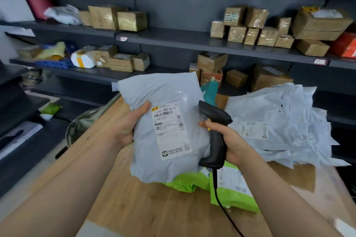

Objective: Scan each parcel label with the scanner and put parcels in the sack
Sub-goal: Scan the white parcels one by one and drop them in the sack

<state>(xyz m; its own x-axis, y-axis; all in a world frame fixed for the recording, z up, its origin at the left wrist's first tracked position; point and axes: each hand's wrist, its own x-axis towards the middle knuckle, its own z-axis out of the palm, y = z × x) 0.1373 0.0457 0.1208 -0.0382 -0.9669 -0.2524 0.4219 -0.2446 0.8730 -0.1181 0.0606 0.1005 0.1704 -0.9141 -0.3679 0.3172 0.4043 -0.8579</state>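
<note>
Centre frame: both hands full, grey mailer parcel (169, 92) raised above the wooden table (144, 208).
Sack (82, 123) at left, beside the table edge. Left hand (133, 121) grips the parcel's left edge, thumb on the front next to the label (171, 131), other fingers hidden behind. Parcel's long axis near vertical in frame, top leaning slightly left; label faces the camera. Right hand (229, 140) is clenched round the scanner (213, 131) handle, index finger at the yellow trigger. Handle upright, nose aimed upper left across the parcel, cable trailing to the lower edge. Green mailers (231, 194) below; pile of grey mailers (279, 121) at right.
</note>
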